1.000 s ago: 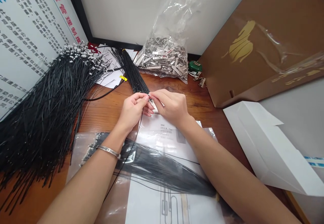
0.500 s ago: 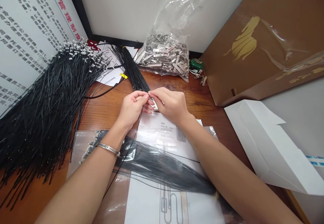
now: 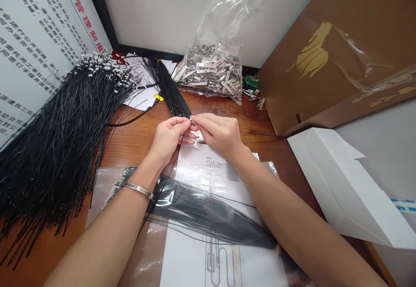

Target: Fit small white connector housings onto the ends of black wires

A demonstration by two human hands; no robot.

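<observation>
My left hand pinches a thin black wire between thumb and forefinger, its other fingers curled below. The wire trails down toward my left forearm. Fingertips of my right hand meet those of the left, closed on a small shiny metal piece at the wire's end; its exact shape is mostly hidden by the fingers. Just beyond both hands lies a tied bundle of black wires. Under my forearms, another bundle of black wires rests with a clear plastic bag.
A large heap of black wires with white ends fills the left side. At the back stands a clear bag of metal clips, beside a green tape measure. A brown box and a white box stand right. A printed drawing lies in front.
Both hands stay together in nearly the same place. The right fingers have shifted slightly, and less of the shiny piece shows between the fingertips.
</observation>
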